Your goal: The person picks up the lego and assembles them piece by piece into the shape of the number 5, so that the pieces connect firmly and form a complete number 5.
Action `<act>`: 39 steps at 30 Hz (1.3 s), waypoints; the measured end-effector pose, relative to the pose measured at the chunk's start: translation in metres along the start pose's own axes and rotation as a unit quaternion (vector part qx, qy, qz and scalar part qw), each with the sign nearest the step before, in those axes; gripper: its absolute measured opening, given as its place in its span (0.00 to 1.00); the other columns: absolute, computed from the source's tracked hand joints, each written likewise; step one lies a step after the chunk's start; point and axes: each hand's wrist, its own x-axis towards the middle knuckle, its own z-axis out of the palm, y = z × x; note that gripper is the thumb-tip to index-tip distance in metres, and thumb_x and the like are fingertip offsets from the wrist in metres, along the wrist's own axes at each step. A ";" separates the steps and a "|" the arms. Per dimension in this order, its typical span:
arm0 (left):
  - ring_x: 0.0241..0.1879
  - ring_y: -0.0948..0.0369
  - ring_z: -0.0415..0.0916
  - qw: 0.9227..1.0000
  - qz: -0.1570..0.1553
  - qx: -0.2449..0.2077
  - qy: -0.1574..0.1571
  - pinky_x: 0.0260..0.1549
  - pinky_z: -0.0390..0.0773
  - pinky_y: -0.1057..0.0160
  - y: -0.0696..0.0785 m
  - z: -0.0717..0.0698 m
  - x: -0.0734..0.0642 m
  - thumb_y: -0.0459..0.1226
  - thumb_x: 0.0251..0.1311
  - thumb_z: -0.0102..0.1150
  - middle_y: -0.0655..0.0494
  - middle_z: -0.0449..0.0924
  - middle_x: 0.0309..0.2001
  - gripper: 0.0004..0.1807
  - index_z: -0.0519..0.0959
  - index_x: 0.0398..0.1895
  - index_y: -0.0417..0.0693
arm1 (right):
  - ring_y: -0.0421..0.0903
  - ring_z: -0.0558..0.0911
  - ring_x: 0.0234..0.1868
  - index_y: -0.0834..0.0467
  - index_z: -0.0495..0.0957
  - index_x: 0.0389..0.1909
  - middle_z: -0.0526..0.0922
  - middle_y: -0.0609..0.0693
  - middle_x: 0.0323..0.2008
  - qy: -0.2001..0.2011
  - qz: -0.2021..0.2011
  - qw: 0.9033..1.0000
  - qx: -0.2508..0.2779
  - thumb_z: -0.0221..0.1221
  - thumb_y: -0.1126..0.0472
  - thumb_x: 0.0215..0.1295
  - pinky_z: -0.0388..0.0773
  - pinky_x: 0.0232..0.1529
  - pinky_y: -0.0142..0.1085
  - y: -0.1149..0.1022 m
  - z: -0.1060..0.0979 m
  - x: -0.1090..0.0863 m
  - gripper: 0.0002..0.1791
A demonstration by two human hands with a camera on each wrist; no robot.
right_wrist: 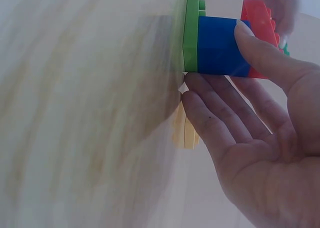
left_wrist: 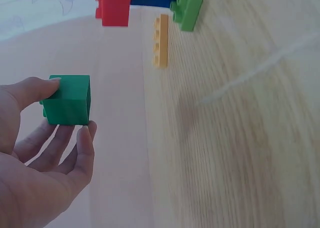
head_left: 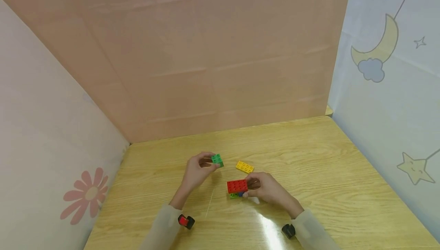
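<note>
My left hand (head_left: pixel 196 171) pinches a green toy building block (left_wrist: pixel 70 100) between thumb and fingers, held above the table. In my right hand (head_left: pixel 269 189) is a stack of blocks, gripped by the blue block (right_wrist: pixel 220 45) at its middle. A red studded block (head_left: pixel 238 186) tops that stack, and a light green flat block (right_wrist: pixel 191 33) forms its bottom. The stack stands upright, low over the table; I cannot tell if it touches. Beyond the right fingers lies a yellow studded block (head_left: pixel 245 166), apart from both hands.
The wooden table (head_left: pixel 292 150) meets a pinkish-brown cloth wall (head_left: pixel 213 59) at the back. Pale printed panels rise on the left (head_left: pixel 44 128) and right (head_left: pixel 388 108). A black strap with a red part (head_left: pixel 186 221) is at the left cuff, a black one (head_left: pixel 288 231) at the right.
</note>
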 end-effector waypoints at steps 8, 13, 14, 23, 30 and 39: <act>0.47 0.60 0.81 0.998 0.042 0.036 -0.036 0.44 0.82 0.68 0.004 0.010 -0.014 0.52 0.56 0.69 0.60 0.85 0.46 0.19 0.80 0.51 0.63 | 0.46 0.85 0.50 0.51 0.81 0.46 0.85 0.47 0.47 0.003 0.008 1.000 0.008 0.71 0.53 0.57 0.83 0.51 0.40 0.001 0.001 0.001 0.17; 0.46 0.61 0.83 0.997 0.043 0.035 -0.053 0.45 0.83 0.63 0.005 0.015 -0.020 0.53 0.55 0.69 0.60 0.85 0.46 0.21 0.80 0.51 0.63 | 0.46 0.85 0.49 0.51 0.81 0.46 0.86 0.47 0.46 0.002 0.004 1.000 0.008 0.71 0.53 0.56 0.83 0.51 0.41 0.002 0.001 0.000 0.17; 0.46 0.61 0.83 0.997 0.043 0.033 -0.057 0.45 0.83 0.63 0.005 0.016 -0.020 0.53 0.55 0.69 0.60 0.86 0.46 0.21 0.80 0.51 0.62 | 0.46 0.85 0.49 0.51 0.81 0.46 0.86 0.47 0.46 0.002 0.003 1.000 0.007 0.71 0.53 0.56 0.83 0.51 0.41 0.002 0.001 -0.001 0.17; 0.45 0.62 0.83 0.994 0.042 0.025 -0.101 0.46 0.83 0.61 0.007 0.028 -0.027 0.50 0.56 0.69 0.60 0.86 0.46 0.19 0.80 0.51 0.62 | 0.46 0.85 0.48 0.48 0.81 0.44 0.86 0.47 0.47 0.003 -0.009 1.000 -0.003 0.70 0.54 0.57 0.83 0.52 0.42 0.002 -0.002 -0.001 0.14; 0.47 0.62 0.82 0.993 0.046 0.023 -0.103 0.46 0.83 0.62 0.006 0.032 -0.031 0.47 0.58 0.68 0.60 0.85 0.48 0.19 0.80 0.53 0.60 | 0.47 0.86 0.48 0.51 0.81 0.45 0.86 0.49 0.47 0.001 -0.017 1.000 -0.003 0.70 0.52 0.57 0.83 0.51 0.42 -0.001 0.000 -0.002 0.16; 0.47 0.64 0.82 0.985 0.094 0.083 -0.121 0.45 0.83 0.64 0.010 0.031 -0.038 0.50 0.59 0.67 0.61 0.85 0.50 0.21 0.80 0.55 0.57 | 0.46 0.85 0.48 0.50 0.81 0.45 0.86 0.48 0.47 0.003 -0.013 1.000 0.002 0.71 0.54 0.56 0.83 0.51 0.39 0.001 0.000 -0.001 0.15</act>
